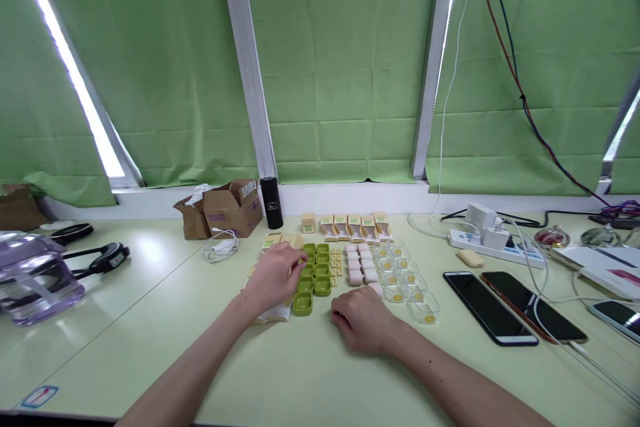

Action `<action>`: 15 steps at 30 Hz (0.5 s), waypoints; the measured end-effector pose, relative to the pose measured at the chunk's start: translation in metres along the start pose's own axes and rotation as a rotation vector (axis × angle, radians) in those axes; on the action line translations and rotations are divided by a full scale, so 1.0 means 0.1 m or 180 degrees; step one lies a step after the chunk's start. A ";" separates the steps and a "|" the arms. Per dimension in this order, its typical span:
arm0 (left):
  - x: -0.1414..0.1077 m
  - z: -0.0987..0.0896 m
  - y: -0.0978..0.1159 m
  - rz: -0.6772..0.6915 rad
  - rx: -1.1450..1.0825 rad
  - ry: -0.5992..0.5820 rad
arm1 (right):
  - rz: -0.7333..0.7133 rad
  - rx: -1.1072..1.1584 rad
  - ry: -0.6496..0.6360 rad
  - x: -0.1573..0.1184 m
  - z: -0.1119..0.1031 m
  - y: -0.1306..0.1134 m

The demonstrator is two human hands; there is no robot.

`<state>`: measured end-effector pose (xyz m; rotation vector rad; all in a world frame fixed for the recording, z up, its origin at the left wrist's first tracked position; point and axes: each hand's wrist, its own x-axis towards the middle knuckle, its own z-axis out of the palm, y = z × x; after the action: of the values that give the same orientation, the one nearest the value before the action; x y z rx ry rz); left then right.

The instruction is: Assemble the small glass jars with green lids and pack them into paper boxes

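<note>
My left hand (278, 275) is over the left edge of a block of small green square trays (303, 303), its thumb and fingertips drawn together; whatever may be between them is hidden. Beneath and beside that hand lie cream-coloured boxes (273, 239), partly covered. My right hand (364, 320) rests on the table as a loose fist in front of the pale pink cases (355, 277), and nothing shows in it. Between the green trays and pink cases sit tiny yellow pieces (334, 272). Clear plastic cups (424, 307) with a yellow spot in each stand to the right.
Open cream boxes (355, 228) line up behind the trays. Farther back left are a cardboard box (233, 210) and a black bottle (271, 203). A purple jug (37, 278) stands far left. Phones (490, 307), a power strip (500, 250) and loose cables lie on the right.
</note>
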<state>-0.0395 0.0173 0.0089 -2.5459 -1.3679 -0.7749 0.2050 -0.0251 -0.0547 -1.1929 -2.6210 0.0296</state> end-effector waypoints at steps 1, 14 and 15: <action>-0.07 -0.01 0.01 -0.0044 -0.0025 -0.0074 | 0.0003 0.0006 0.0014 0.00 0.00 0.00; -0.58 0.17 0.22 -0.0051 0.0774 -0.0937 | 0.0092 0.0023 0.0059 -0.01 -0.03 0.01; -0.59 0.20 0.23 -0.0043 0.0816 -0.0929 | 0.0115 0.0026 0.0075 -0.01 -0.03 0.02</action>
<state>-0.0401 -0.0318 -0.0353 -2.5149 -1.4568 -0.2135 0.2073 -0.0249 -0.0524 -1.2302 -2.5766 0.0327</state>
